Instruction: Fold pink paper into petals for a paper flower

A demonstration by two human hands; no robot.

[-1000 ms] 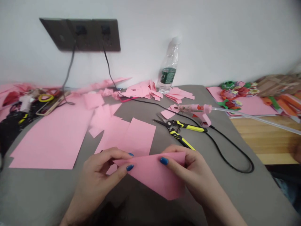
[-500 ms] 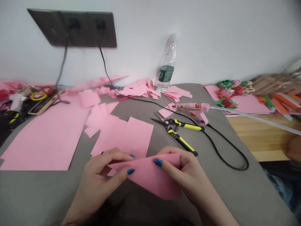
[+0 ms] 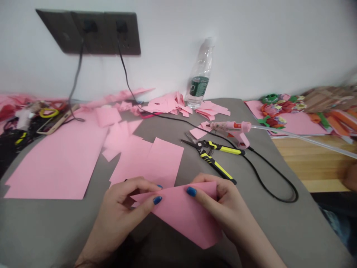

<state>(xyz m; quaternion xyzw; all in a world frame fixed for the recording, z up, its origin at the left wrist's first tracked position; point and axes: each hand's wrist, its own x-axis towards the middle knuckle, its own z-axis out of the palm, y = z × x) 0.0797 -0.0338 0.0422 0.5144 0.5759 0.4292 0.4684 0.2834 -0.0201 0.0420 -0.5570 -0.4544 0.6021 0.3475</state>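
Note:
Between my two hands is a folded piece of pink paper (image 3: 186,216), its lower corner pointing down toward me. My left hand (image 3: 126,208) pinches its left end between thumb and fingers. My right hand (image 3: 219,199) grips the right part, thumb on the front face and fingers behind, partly hidden. Just beyond the hands lie pink sheets (image 3: 164,160) on the grey table (image 3: 267,223). Pliers with yellow and black handles (image 3: 213,156) rest open past my right hand, and behind them is a pink glue gun (image 3: 232,128) with a long clear stick.
A bottle (image 3: 199,78) leans at the wall near pink scraps (image 3: 167,103). Large pink sheets (image 3: 61,163) and a phone (image 3: 54,121) lie left. Black cords cross the table. Paper flowers (image 3: 281,108) are at right, with part of another person (image 3: 351,176) at the edge.
The lower corner of the folded paper has swung slightly down and right. Both hands keep their hold. The whole view has shifted a little.

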